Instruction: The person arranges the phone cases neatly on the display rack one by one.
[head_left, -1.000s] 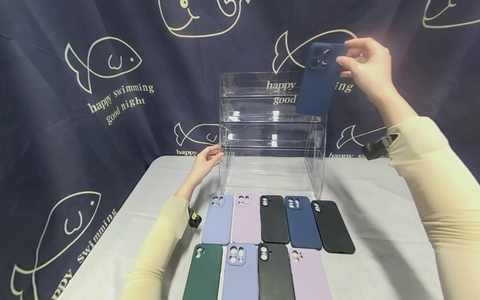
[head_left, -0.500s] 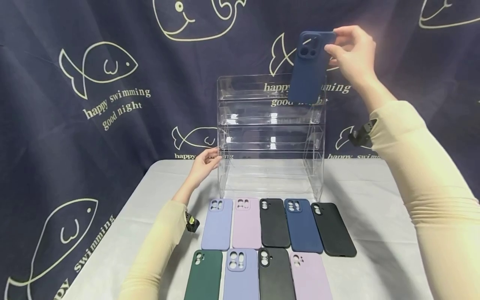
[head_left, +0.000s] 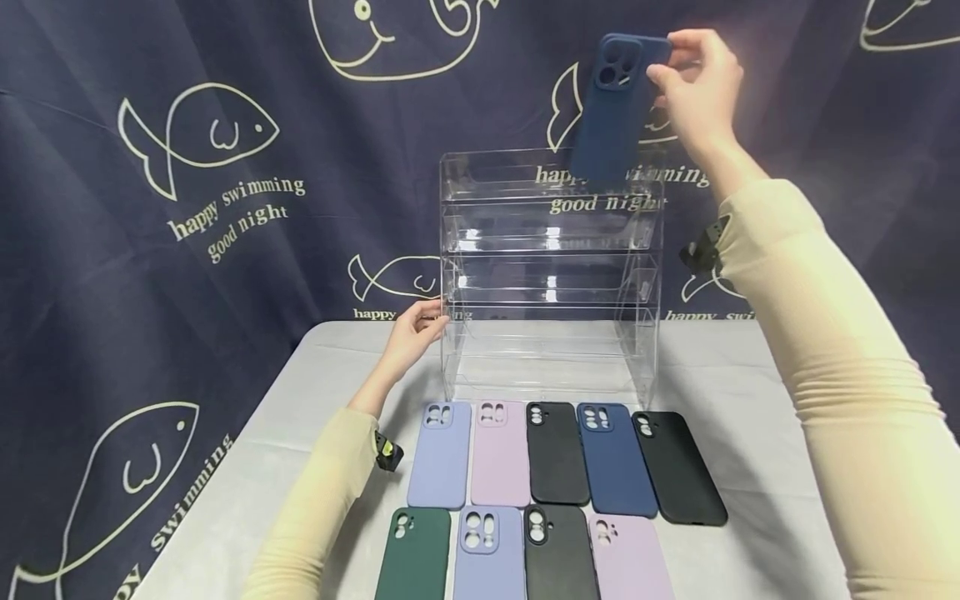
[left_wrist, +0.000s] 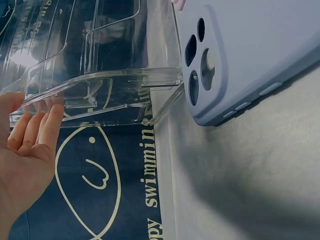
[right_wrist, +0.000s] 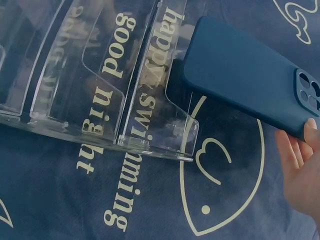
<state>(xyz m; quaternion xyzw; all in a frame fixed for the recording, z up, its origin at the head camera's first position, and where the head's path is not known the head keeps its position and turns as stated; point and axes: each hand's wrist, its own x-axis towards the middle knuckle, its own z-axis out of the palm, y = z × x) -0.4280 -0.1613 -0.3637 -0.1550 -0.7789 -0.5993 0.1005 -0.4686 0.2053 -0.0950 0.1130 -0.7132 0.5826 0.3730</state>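
My right hand [head_left: 705,96] pinches a dark blue phone case [head_left: 611,117] by its upper right edge, near the camera cutouts. The case hangs slightly tilted over the top right of a clear tiered display rack [head_left: 551,307]. In the right wrist view, the lower end of the case [right_wrist: 235,70] is close to the rack's top tier [right_wrist: 157,145]; whether they touch I cannot tell. My left hand [head_left: 412,333] grips the rack's left side edge, with thumb and fingers [left_wrist: 50,127] on either side of the clear panel in the left wrist view.
Two rows of phone cases lie before the rack on the grey-white tabletop [head_left: 285,450]: light blue [head_left: 440,462], pink [head_left: 500,462], black [head_left: 558,462], dark blue [head_left: 618,467], another black [head_left: 686,475], green [head_left: 415,554] and more. A navy fish-print curtain [head_left: 360,183] hangs behind.
My right hand has lifted the dark blue case higher and shifted it left, over the rack's top. My left hand stays on the rack's left edge. The head view has shifted slightly.
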